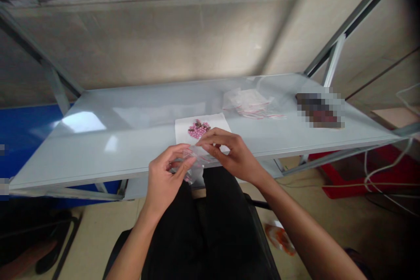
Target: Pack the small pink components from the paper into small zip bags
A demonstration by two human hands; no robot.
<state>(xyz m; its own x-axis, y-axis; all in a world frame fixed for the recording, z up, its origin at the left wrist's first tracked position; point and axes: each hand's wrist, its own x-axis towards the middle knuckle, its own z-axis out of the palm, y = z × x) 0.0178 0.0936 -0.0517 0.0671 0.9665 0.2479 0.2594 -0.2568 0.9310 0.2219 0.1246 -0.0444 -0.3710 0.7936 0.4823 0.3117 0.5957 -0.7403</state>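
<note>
Between my two hands, just off the table's front edge, hangs a small clear zip bag (197, 170) with a few pink bits low in it. My left hand (169, 175) pinches the bag's left side between thumb and fingers. At its upper right edge, my right hand (228, 151) is closed with thumb and fingertips together on the plastic. Just beyond the hands, a pile of pink and dark brown beads or pellets (198, 129) lies on a white sheet of paper (182, 133).
A stack of clear zip bags (249, 103) with red seal lines lies right of the paper. A blurred-out dark object (320, 110) sits farther right on the grey table (131, 140). Metal frame posts (334, 59) rise at both ends. White cables (383, 168) hang at right.
</note>
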